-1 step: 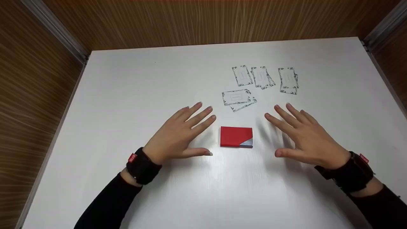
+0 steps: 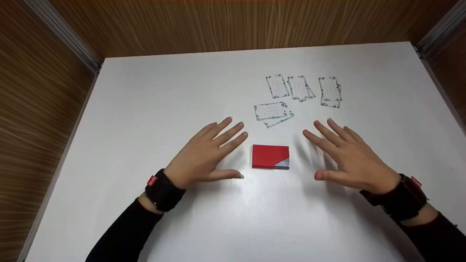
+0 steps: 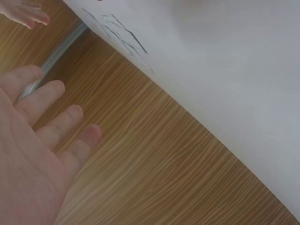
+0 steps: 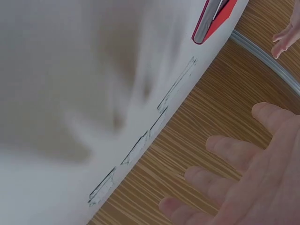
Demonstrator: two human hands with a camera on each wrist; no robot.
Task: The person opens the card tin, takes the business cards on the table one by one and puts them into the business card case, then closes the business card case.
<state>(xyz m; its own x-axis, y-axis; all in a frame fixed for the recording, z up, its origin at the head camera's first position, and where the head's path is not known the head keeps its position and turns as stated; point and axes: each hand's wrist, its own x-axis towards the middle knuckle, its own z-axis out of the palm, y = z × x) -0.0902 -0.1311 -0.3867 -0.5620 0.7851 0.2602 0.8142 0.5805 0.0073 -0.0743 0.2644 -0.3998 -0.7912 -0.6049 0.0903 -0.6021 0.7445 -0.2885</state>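
Note:
A red card case [image 2: 267,155] with a silvery corner lies flat on the white table [image 2: 164,94], between the two hands. To its left hovers my left hand [image 2: 204,154], fingers spread and straight, holding nothing. My right hand [image 2: 351,160] is held the same way on the other side, apart from the case, with its shadow on the table. Both palms show bare in the wrist views. Beyond the case lie two overlapping cards [image 2: 270,111] with leafy printed borders. In the right wrist view the edge of the card case [image 4: 204,28] is visible.
Farther back are a single card [image 2: 277,86], an overlapping group of cards [image 2: 299,88] and another overlapping group [image 2: 330,89] to the right. Wood-patterned panels [image 2: 233,25] rise behind the table and along its sides. Both wrists wear black bands [image 2: 164,191].

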